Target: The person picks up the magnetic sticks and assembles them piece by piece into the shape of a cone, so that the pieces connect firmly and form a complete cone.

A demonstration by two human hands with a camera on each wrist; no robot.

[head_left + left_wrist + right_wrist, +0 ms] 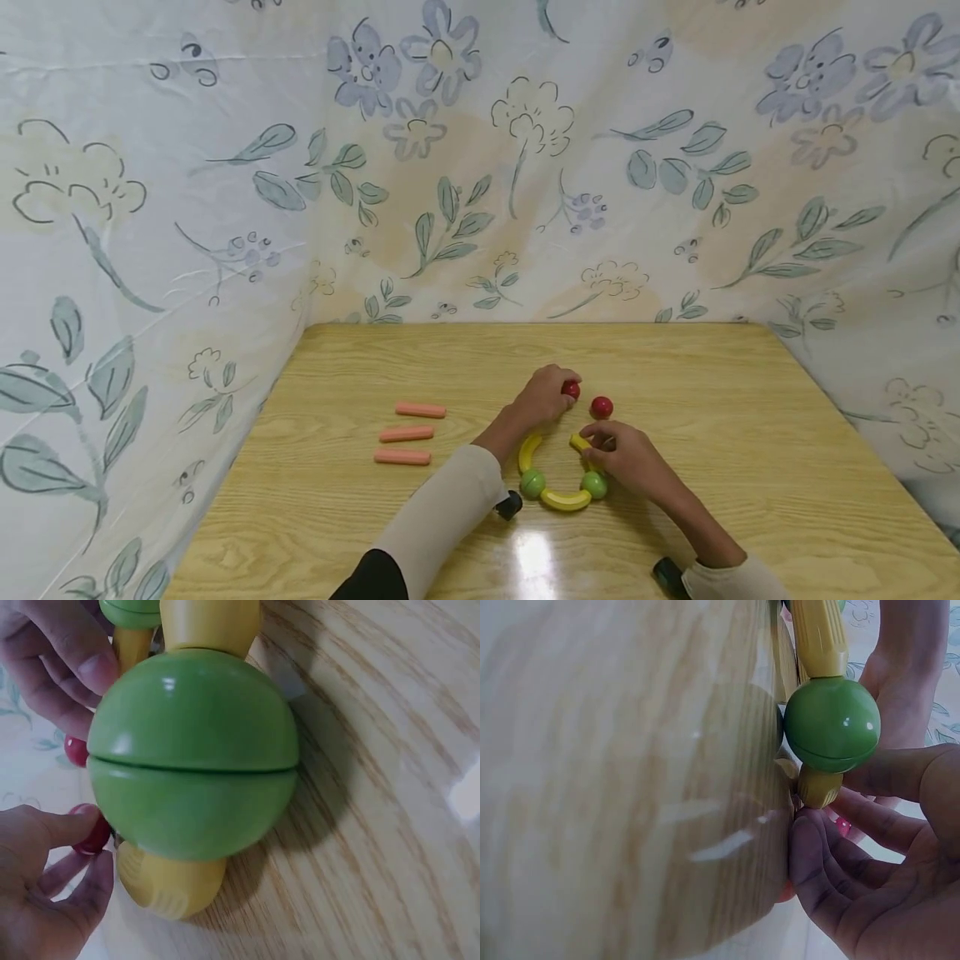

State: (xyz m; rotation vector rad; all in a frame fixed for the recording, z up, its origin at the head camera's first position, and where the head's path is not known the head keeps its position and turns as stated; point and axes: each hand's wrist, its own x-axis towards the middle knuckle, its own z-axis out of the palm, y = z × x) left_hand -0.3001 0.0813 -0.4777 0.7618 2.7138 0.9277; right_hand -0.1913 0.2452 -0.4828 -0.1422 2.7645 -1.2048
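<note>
A pale wood-grain counter (337, 367) stands against white cloth (465, 167) printed with flowers and leaves, which hangs behind it and at both sides. Three orange sticks (406, 434) lie on its left half. Nearer the middle, three yellow curves (566, 501) and two green balls (532, 483) alternate in an open U. Of two red balls (602, 407) past its open end, the left hand (543, 400) pinches one, grip narrow. The right hand (628, 460) grips the right-hand curve, also narrowly.
</note>
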